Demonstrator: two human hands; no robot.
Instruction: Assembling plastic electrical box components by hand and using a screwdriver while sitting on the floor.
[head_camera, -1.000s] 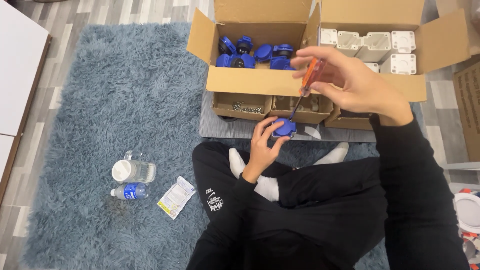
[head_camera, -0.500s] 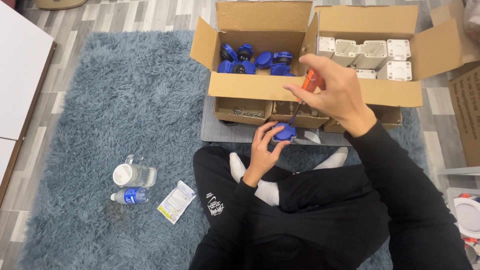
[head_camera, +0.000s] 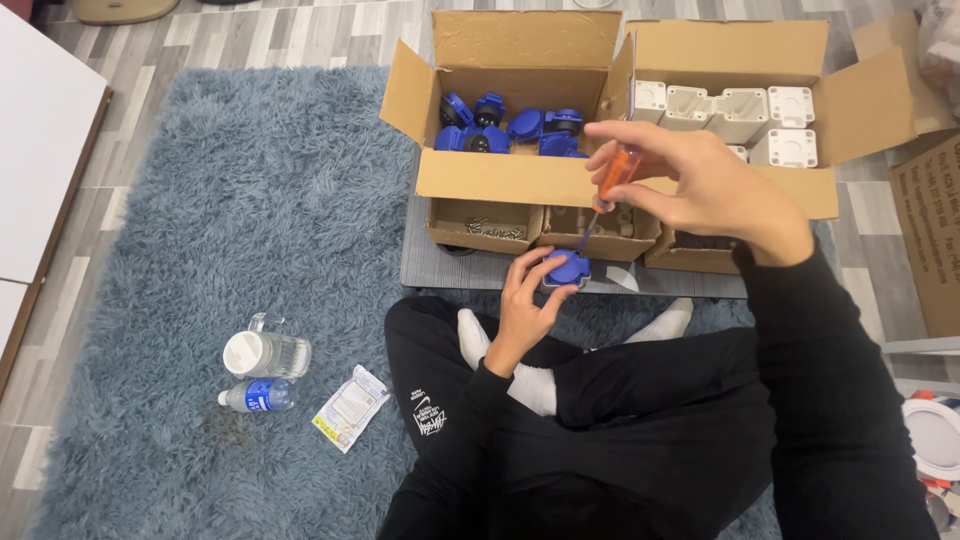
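Left hand (head_camera: 525, 300): pinching blue cap (head_camera: 567, 268) just before the small cardboard trays (head_camera: 545, 228).
Right hand (head_camera: 700, 185): fingers pressed around orange screwdriver (head_camera: 605, 195) — tip on cap.
Risk: tip may slip off — loose pinch lets the cap twist.

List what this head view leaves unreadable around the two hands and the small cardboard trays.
- Tip of the orange-handled screwdriver: too small, lost against the round blue plastic part.
- Blue part's underside: covered by the left hand.
- Right hand hides part of the handle.
- Small cardboard tray: contents too small.
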